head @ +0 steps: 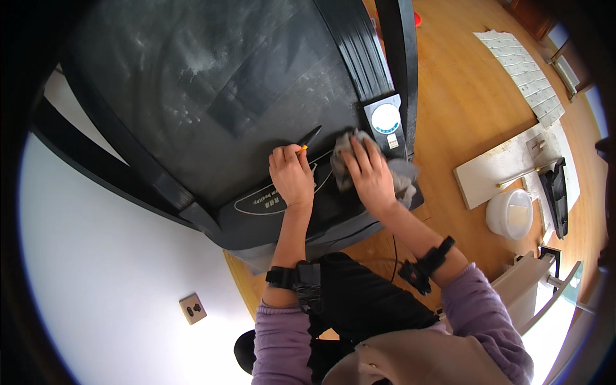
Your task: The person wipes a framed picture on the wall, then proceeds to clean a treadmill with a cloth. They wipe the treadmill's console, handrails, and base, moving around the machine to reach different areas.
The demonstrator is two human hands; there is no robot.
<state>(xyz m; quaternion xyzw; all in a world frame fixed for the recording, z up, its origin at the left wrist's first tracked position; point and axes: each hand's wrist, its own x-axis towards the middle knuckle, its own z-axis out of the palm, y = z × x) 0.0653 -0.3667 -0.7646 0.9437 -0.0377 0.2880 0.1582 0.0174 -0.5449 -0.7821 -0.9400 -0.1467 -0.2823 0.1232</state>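
Before me lies a treadmill with a dusty black belt [269, 96] and a black motor cover [317, 211] at its near end. My left hand [292, 178] is closed around a slim black-and-yellow tool [310, 137], perhaps a knife or scraper, whose dark pointed end sticks out over the belt. Under the spread fingers of my right hand [370, 178], a crumpled grey cloth [342, 154] is pressed on the cover's right part. Just above that cloth, a round white-and-blue sticker [386, 118] marks the right side rail [361, 53].
A white wall [120, 269] with a socket [193, 308] borders the left. On the wooden floor [442, 96] at the right are white boards [486, 163], a white plastic tub [509, 214] and a black plastic part [556, 197]. A black cable [395, 260] runs near my right forearm.
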